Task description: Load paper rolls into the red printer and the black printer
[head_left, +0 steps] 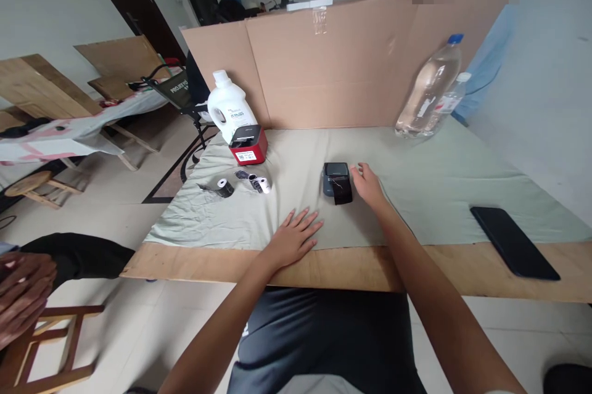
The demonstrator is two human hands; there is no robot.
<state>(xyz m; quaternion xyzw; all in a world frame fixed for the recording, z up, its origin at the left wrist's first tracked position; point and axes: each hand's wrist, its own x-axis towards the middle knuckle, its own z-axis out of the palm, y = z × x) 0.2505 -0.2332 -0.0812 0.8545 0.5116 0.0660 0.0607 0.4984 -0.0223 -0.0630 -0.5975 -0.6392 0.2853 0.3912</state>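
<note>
Your right hand rests beside the small dark printer, fingers loose, gripping nothing; the printer lies just left of that grip, long axis running away from you. Left hand lies flat and open on the table (farther off, nearer you).

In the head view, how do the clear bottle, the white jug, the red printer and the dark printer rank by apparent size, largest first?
1. Clear bottle
2. White jug
3. Red printer and dark printer, beside the right hand: these look about alike, so no ranking.
The bottle and jug stand farther back, which makes their order against each other less sure.
</note>
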